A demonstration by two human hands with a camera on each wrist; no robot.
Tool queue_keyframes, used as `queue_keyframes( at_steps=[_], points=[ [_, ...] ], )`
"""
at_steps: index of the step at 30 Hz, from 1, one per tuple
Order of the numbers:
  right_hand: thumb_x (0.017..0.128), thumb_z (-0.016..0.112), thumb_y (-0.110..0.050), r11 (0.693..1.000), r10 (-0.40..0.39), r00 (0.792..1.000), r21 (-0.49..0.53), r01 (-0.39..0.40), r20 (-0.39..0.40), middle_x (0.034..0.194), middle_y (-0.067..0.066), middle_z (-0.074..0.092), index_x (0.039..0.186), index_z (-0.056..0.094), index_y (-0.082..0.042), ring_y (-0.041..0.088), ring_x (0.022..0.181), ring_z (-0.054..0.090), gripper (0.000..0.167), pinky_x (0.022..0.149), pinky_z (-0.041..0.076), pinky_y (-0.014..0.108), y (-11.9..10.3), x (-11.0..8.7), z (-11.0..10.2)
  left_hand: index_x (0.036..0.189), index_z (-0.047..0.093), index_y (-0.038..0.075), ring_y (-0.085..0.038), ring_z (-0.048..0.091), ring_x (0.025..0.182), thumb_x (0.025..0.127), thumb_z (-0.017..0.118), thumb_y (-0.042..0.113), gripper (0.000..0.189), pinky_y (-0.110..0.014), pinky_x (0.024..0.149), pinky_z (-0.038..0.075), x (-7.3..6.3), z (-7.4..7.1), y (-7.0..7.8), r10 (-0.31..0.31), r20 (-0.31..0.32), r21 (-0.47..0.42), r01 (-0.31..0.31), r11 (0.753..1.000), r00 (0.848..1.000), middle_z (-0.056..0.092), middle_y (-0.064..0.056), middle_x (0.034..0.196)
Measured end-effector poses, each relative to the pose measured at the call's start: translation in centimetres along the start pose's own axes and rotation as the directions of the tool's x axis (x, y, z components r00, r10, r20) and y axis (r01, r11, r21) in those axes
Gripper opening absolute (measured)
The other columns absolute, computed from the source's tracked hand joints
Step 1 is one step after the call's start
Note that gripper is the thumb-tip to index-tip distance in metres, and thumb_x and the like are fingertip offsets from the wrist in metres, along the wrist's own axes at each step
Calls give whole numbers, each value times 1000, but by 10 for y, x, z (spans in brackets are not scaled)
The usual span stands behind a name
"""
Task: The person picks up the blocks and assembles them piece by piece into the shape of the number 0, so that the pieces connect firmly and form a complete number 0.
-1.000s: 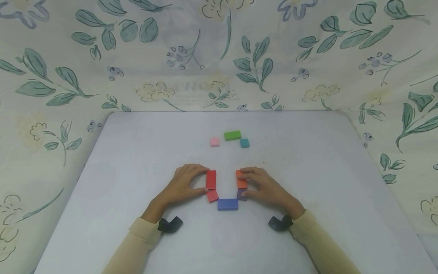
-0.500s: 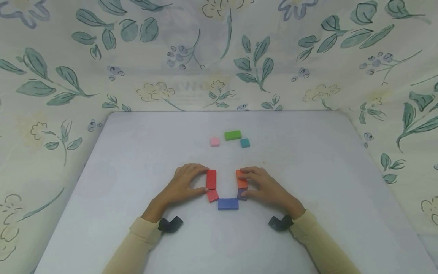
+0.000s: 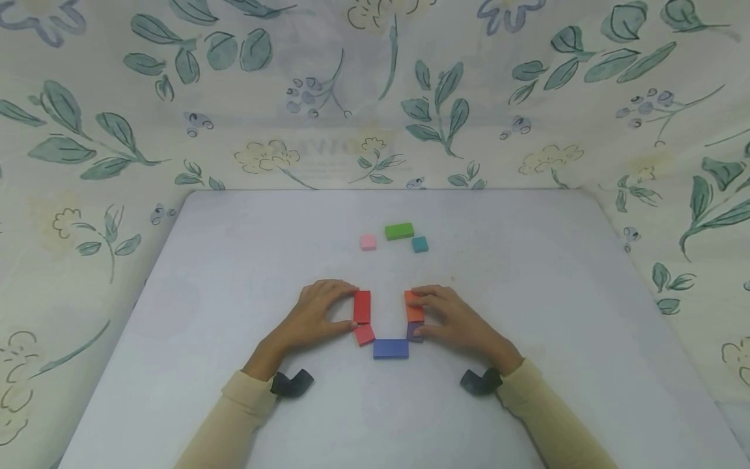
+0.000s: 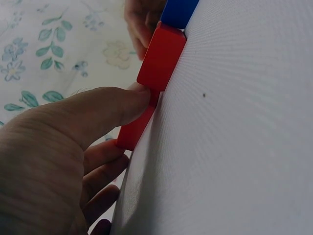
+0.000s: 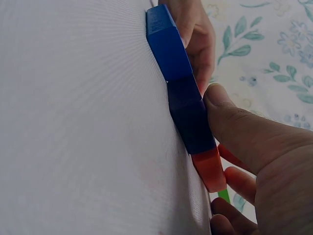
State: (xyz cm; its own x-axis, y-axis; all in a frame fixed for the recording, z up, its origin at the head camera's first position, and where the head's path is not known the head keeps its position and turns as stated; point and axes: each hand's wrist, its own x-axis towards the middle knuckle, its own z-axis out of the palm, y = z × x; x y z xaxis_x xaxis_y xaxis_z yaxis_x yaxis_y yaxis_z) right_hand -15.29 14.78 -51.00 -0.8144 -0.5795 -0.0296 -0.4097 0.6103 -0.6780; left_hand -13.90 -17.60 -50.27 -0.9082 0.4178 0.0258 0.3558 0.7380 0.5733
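The left hand (image 3: pixel 315 315) is gripping the long red block (image 3: pixel 362 306) endwise, apparently steadying it against the skewed small red block (image 3: pixel 364 335); on the counter (image 3: pixel 234 247), the blue block (image 3: pixel 390 349) is bridging both sides; the purple block (image 3: pixel 412 334) and orange block (image 3: pixel 415 315) are being pinched lengthwise by the right hand (image 3: pixel 450 319), probably for alignment.

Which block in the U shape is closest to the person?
The long blue block, crosswise at the near end; the long red block, small red block, orange block and purple block form the sides.
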Motion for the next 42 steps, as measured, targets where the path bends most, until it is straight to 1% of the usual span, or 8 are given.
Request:
queue_keyframes(
  at_steps=[7, 16, 25, 31, 35, 42],
  points=[
    [86, 79, -31, 1000, -11, 1000, -5, 11, -4, 148, -5, 49, 136, 60, -27, 21, 141, 41, 54, 111, 44, 47, 1, 0, 0, 140, 55, 19, -28, 42, 137, 83, 77, 39, 64, -56, 110, 31, 0, 0, -1, 3, -2, 1, -3, 1000, 1000, 55, -6, 142],
    [86, 79, -32, 1000, -5, 1000, -4, 4, -4, 147, -6, 49, 137, 60, -27, 20, 141, 41, 54, 111, 44, 46, 1, 0, 1, 138, 56, 19, -28, 43, 137, 83, 76, 39, 62, -56, 109, 31, 1, 0, -2, 16, -5, -1, -16, 1000, 1000, 55, -6, 141],
    [86, 79, -32, 1000, -3, 1000, -4, 3, -9, 147, -5, 49, 136, 61, -27, 22, 141, 41, 54, 110, 45, 48, 0, 0, 1, 137, 57, 18, -28, 44, 136, 82, 77, 38, 62, -55, 108, 31, 2, 1, -4, 20, -8, -10, -20, 1000, 1000, 56, -6, 140],
    [85, 80, -32, 1000, -23, 1000, -1, 23, -15, 147, -5, 50, 135, 62, -25, 21, 140, 41, 55, 111, 43, 47, 1, 0, 1, 136, 57, 18, -28, 44, 135, 82, 77, 37, 60, -55, 108, 31, 3, 1, -5, 35, -14, -7, -35, 999, 999, 58, -6, 138],
    [84, 80, -32, 1000, -30, 999, -4, 30, -17, 147, -5, 50, 136, 61, -25, 21, 140, 42, 55, 110, 44, 46, 1, 0, 1, 136, 57, 18, -29, 44, 135, 82, 77, 37, 60, -55, 109, 30, 3, 1, -5, 34, -13, -10, -34, 999, 999, 57, -6, 138],
    [85, 80, -33, 1000, -22, 1000, 0, 22, -9, 147, -6, 50, 136, 61, -26, 20, 140, 41, 55, 111, 44, 46, 2, 0, 1, 136, 57, 18, -29, 44, 135, 82, 77, 38, 60, -56, 109, 30, 3, 2, -5, 33, -13, -9, -33, 999, 999, 57, -6, 138]
  ],
)
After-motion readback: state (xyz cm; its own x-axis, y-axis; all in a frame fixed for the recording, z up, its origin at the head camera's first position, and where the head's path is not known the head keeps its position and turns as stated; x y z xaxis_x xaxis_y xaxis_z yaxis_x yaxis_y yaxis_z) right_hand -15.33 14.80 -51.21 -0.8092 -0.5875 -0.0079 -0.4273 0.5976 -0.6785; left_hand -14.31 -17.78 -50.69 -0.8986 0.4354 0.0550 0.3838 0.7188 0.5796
